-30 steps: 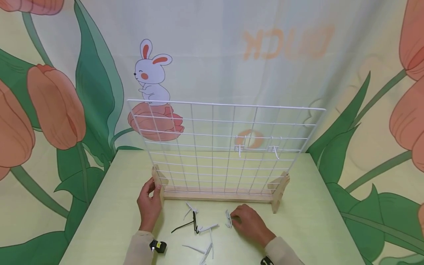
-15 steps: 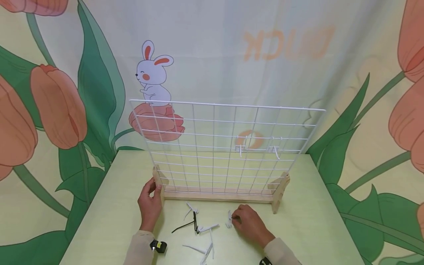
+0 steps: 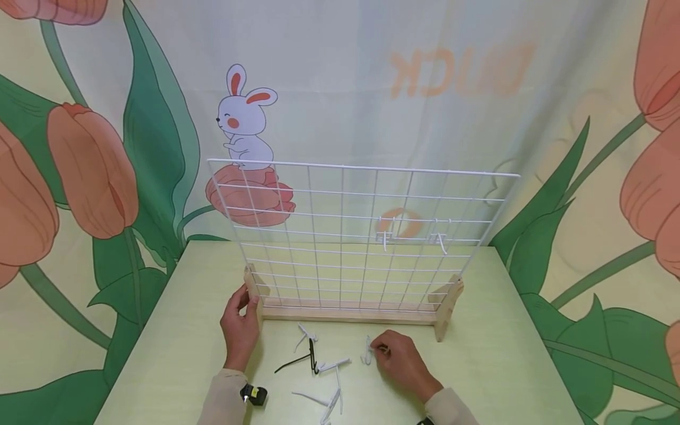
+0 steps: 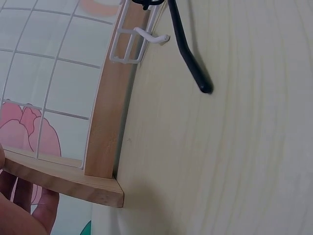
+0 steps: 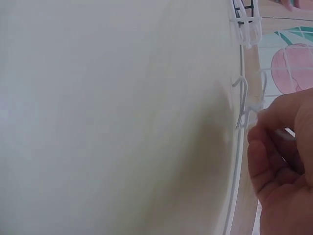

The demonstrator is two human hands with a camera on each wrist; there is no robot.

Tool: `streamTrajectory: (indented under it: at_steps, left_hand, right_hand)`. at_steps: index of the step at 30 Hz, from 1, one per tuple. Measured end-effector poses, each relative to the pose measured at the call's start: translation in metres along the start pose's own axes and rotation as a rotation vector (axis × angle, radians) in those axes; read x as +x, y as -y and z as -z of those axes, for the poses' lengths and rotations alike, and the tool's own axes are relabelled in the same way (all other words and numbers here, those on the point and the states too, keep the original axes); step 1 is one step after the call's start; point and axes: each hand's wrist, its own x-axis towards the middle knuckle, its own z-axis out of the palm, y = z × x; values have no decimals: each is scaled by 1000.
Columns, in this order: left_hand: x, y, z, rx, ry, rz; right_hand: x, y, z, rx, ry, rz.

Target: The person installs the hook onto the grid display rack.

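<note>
My right hand [image 3: 401,357] pinches a white wire grid hook [image 3: 368,351] between thumb and fingertips, low above the table. In the right wrist view its two bent wire ends [image 5: 241,103] point away from the fingers. My left hand [image 3: 239,324] grips the left wooden side piece [image 3: 254,284] of a stand, and the left wrist view has fingers behind that wood [image 4: 68,183]. A white wire grid [image 3: 342,167] stands in the wooden base [image 3: 350,317]. Two white hooks, one left [image 3: 383,238] and one right [image 3: 440,239], hang on the grid's right half.
Between the hands lie a black hook [image 3: 311,357] and several loose white hooks [image 3: 332,404] on the pale table [image 3: 510,366]. The stand's right side piece [image 3: 448,310] is beyond my right hand. A printed curtain [image 3: 329,88] hangs behind the table.
The white hook in my right hand has turned slightly, and that hand's fingers have shifted a little on it. My left hand stays on the side piece.
</note>
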Motion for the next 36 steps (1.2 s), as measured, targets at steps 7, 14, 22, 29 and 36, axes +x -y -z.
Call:
streamTrajectory:
  at_steps: [7,14,22,29,36]
  left_hand:
    - [-2,-1,1,0,0,-3]
    - [-1,1,0,-19,-21,-21]
    - [2,2,0,-29,-28,-22]
    - [2,2,0,-32,-18,-19]
    - [1,1,0,-32,-10,-17]
  right_hand:
    - [3,6,1,98,-58,-48]
    - [6,12,2,222,-64,-48]
    - [10,23,7,303,-89,-72]
    - [18,36,16,301,-156,-37]
    - [27,48,23,301,-251,36]
